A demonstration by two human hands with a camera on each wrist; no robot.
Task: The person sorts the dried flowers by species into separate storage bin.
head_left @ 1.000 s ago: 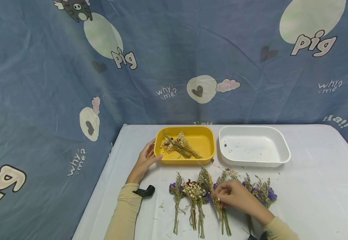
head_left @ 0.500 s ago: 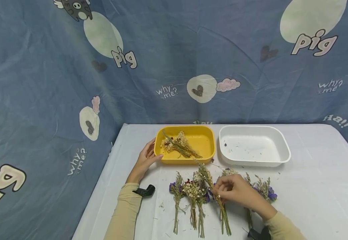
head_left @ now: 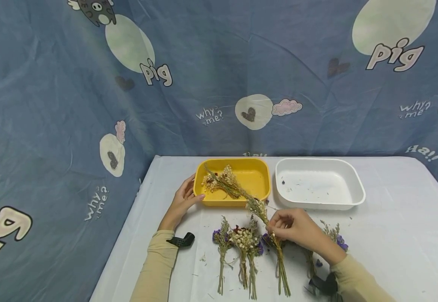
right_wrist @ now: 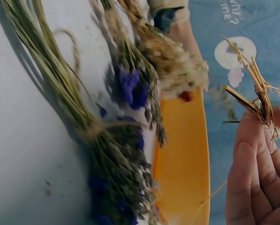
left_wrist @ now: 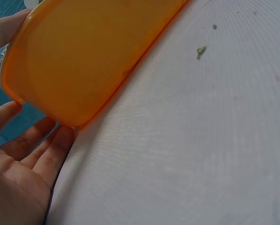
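Observation:
My right hand [head_left: 296, 228] pinches a small bunch of dried flowers [head_left: 257, 206] between thumb and fingertips. Its pale head slants up to the front rim of a yellow tray [head_left: 254, 180], and the right wrist view shows cut stems [right_wrist: 258, 89] sticking out of the pinch. My left hand [head_left: 183, 201] rests against the left end of that tray, thumb at the front wall and fingers spread along the side, as the left wrist view shows [left_wrist: 34, 159]. Inside the tray lie pale dried bunches [head_left: 222, 182]. Below the right hand, green stems [head_left: 284, 277] lie on the table.
A white tray [head_left: 319, 184] with a few bits stands right of the yellow one. Tied bunches lie in a row: one with purple [head_left: 222, 247], one cream and red [head_left: 243, 241], one beside it [head_left: 253, 262], more on the right [head_left: 332, 233]. Fragments dot the white tabletop [head_left: 400, 235].
My right hand has lifted its bunch from the row and moved it up and forward, so the head now overlaps the yellow tray's front rim. The left hand has stayed put.

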